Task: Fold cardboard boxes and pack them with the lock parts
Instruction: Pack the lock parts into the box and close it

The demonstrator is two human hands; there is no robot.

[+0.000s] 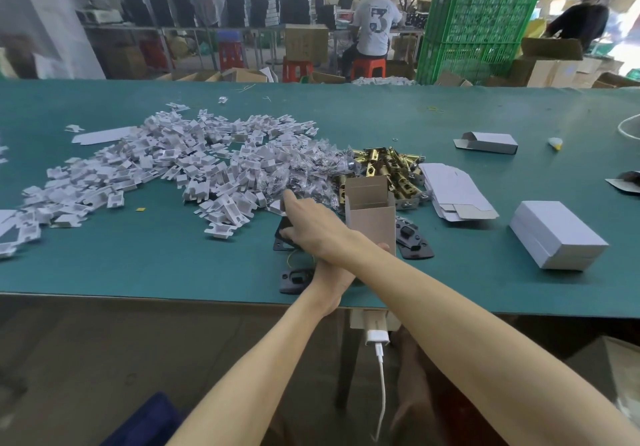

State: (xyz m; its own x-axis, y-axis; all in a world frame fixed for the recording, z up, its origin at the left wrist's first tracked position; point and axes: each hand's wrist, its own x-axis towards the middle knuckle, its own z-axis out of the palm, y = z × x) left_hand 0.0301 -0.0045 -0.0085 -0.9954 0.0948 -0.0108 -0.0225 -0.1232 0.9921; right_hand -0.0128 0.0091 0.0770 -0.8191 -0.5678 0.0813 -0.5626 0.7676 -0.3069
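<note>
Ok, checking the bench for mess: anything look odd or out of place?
The arms are crossed: the right hand grips a black plate left of the open box the left hand holds. A second black plate lies near the table edge.

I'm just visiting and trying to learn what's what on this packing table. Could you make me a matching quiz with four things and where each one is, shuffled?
Things:
1 brass latches
2 open box
3 closed white boxes
4 black plate

Places:
A stacked off to the right
B held upright by the left hand
C gripped by the right hand
D heaped just behind the open box

Pairs: 1-D, 2-B, 3-A, 4-C
</note>
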